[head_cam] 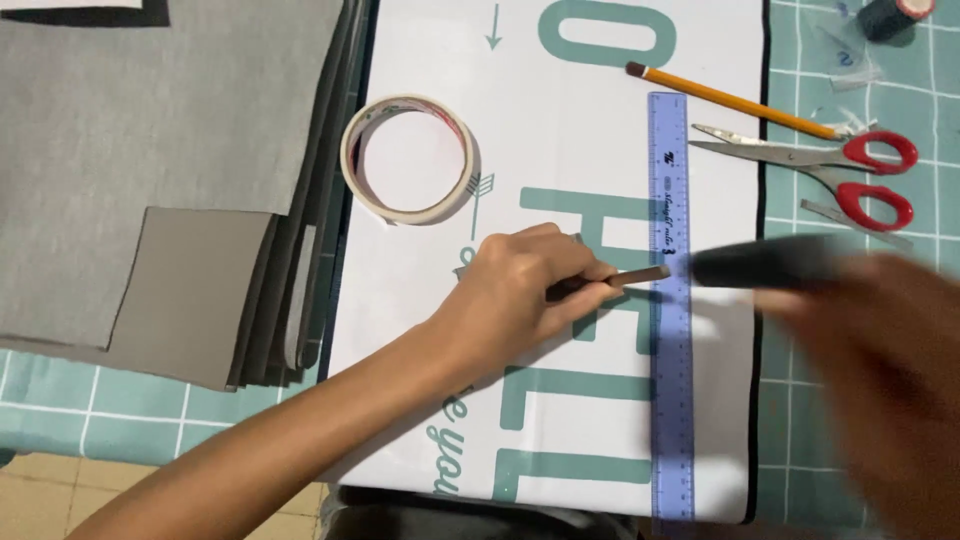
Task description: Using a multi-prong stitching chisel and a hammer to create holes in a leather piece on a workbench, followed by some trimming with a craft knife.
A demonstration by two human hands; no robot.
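My left hand [520, 290] pinches a small grey-brown strip [640, 275], its tip reaching the left edge of a translucent blue ruler [672, 330]. The ruler lies upright on a white sheet with large teal letters [420, 270]. My right hand [880, 370] is blurred by motion at the right. It holds a dark, elongated tool [765, 265] whose tip points at the ruler near the strip. What kind of tool it is cannot be made out.
A roll of tape [410, 158] lies on the sheet's upper left. A pencil [735, 100] and red-handled scissors [830, 170] lie at the upper right, a dark spool [890, 15] above them. Stacked grey sheets [170, 170] cover the left. Underneath is a green grid mat [120, 400].
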